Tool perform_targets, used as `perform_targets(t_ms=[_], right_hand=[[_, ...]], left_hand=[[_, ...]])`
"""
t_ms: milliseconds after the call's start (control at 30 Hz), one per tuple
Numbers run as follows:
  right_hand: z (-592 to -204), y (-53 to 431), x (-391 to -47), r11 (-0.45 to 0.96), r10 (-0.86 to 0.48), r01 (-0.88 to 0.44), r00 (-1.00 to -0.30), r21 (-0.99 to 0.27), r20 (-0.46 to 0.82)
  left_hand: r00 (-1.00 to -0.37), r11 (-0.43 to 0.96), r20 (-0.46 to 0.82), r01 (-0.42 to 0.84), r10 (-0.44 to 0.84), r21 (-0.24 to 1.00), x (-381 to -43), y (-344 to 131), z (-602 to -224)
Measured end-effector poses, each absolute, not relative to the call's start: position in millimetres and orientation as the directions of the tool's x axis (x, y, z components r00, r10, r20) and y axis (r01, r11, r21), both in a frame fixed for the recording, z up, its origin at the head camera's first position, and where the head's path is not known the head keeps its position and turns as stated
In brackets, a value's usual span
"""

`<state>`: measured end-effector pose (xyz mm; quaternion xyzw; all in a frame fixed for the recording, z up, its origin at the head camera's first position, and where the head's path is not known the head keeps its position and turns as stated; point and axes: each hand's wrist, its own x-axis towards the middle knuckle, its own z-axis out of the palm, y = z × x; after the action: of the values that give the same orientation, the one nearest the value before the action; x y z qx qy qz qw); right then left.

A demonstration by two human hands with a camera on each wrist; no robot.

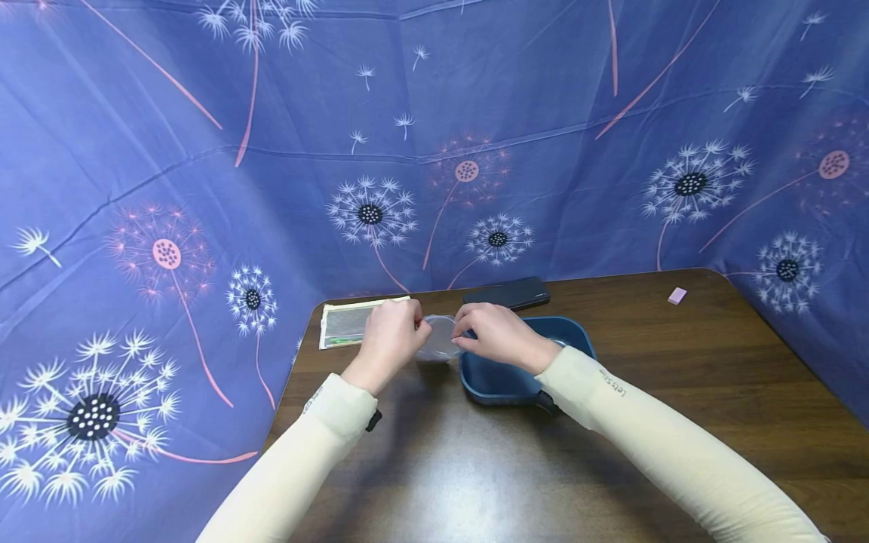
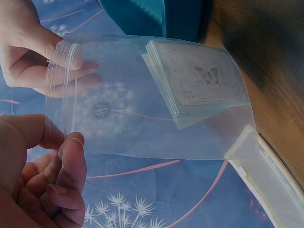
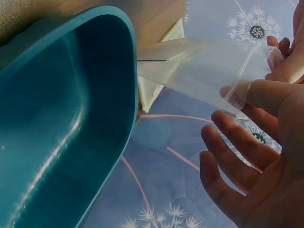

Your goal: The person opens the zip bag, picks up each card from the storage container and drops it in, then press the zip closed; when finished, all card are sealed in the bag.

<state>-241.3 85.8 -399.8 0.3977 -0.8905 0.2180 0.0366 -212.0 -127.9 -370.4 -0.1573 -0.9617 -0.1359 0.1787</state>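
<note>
Between both hands hangs a clear zip bag (image 2: 118,137), with a small stack of cards (image 2: 204,78) inside; the top one bears a butterfly print. My left hand (image 1: 391,335) pinches one end of the zip edge between thumb and forefinger, its other fingers curled. At the other end, my right hand (image 1: 498,332) pinches the zip edge with the thumb and a finger; in the right wrist view its remaining fingers spread loosely. Below the right forearm stands a blue plastic bin (image 3: 128,95), just right of the bag.
A mesh zip pouch (image 1: 346,324) with a bright green item in it lies at the left back of the wooden table (image 1: 434,467). Behind the bin is a black case (image 1: 519,292). A small pink block (image 1: 677,296) sits at the far right. Patterned blue cloth hangs behind.
</note>
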Motion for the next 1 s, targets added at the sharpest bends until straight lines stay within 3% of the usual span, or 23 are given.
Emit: perform_targets(t_ms=[400, 600, 800, 1000], right_hand=[[-382.5, 84.5, -244.7, 0.584, -0.644, -0.671, -0.726, -0.457, 0.242], [-375.7, 88.8, -246.5, 0.606, -0.626, -0.619, -0.759, -0.499, 0.179], [-384.9, 92.1, -248.8, 0.616, -0.677, -0.633, -0.730, -0.469, 0.097], [-393.2, 89.3, -249.7, 0.587, -0.675, -0.654, -0.721, -0.476, 0.159]], left_hand=[[-0.893, 0.920, 0.382, 0.334, 0.239, 0.205, -213.3, -132.6, -370.6], [-0.890, 0.920, 0.393, 0.330, 0.229, 0.213, -212.6, -135.4, -369.0], [-0.893, 0.915, 0.403, 0.315, 0.198, 0.250, -212.2, -140.9, -369.4], [-0.887, 0.891, 0.427, 0.329, 0.177, 0.312, -211.1, -151.5, -373.4]])
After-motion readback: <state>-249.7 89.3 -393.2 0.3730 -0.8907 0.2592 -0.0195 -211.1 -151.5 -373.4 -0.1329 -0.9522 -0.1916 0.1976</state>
